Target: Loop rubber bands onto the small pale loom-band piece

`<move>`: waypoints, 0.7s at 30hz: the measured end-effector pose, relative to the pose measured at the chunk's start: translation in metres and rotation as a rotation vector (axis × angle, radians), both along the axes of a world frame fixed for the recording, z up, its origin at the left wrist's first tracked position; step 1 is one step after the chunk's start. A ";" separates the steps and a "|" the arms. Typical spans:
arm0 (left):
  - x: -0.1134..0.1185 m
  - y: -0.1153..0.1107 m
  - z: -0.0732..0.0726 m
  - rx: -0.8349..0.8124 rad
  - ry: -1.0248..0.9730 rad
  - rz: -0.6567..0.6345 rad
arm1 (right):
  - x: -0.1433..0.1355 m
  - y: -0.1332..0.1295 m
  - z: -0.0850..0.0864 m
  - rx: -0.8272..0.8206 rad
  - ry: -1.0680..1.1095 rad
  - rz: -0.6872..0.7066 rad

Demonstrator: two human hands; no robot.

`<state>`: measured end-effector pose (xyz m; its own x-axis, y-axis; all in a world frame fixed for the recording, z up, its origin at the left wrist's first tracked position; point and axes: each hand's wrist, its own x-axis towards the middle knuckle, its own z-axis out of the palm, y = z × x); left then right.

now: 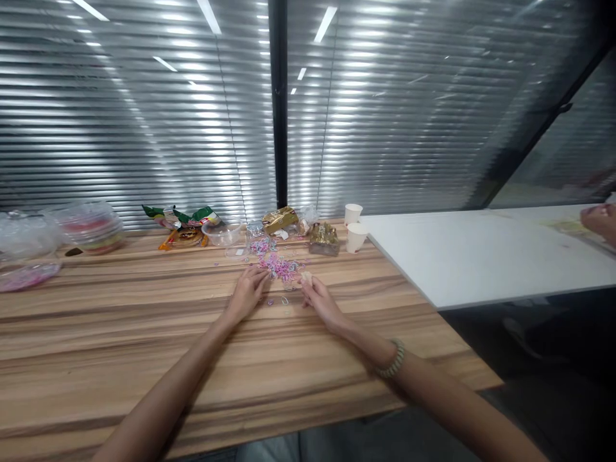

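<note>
colourful pieces [279, 267] lie heaped on the surface [115, 340], left hand [247, 290] at their edge, grip unclear; right hand [321, 303] pinches a pale bit [307, 276]; the step looks like picking through them, next calling for light fingertips

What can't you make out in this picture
Head view:
Small pink and purple pieces: too small for exact shapes.
Pale object by the bare right hand: too small, blurred.
Another person's hand: cut off by right edge.
Stacked clear plastic tubs: contents blurred.
</note>
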<state>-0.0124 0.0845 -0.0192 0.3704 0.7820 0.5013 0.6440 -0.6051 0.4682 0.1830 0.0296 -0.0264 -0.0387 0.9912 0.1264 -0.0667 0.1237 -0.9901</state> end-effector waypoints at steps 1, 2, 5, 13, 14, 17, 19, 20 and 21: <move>-0.001 -0.002 0.001 -0.065 -0.102 0.021 | 0.000 0.000 0.000 0.011 -0.024 0.001; -0.002 -0.004 0.002 -0.148 -0.208 0.051 | 0.001 0.000 0.000 0.018 -0.045 0.005; 0.001 -0.010 0.001 -0.409 -0.480 0.102 | 0.002 -0.001 -0.002 0.032 -0.094 0.040; 0.031 -0.034 0.002 -0.644 -0.731 -0.100 | 0.002 -0.002 0.002 0.126 -0.206 0.110; 0.033 -0.036 0.003 -0.647 -0.728 -0.124 | 0.002 -0.003 0.004 0.131 -0.219 0.113; 0.036 -0.039 0.003 -0.668 -0.704 -0.183 | 0.002 -0.004 0.005 0.141 -0.261 0.104; 0.036 -0.039 0.003 -0.671 -0.695 -0.208 | 0.002 -0.004 0.004 0.151 -0.271 0.100; 0.036 -0.040 0.004 -0.667 -0.689 -0.213 | 0.002 -0.003 0.004 0.156 -0.275 0.101; 0.035 -0.040 0.004 -0.664 -0.681 -0.217 | 0.002 -0.003 0.003 0.161 -0.278 0.103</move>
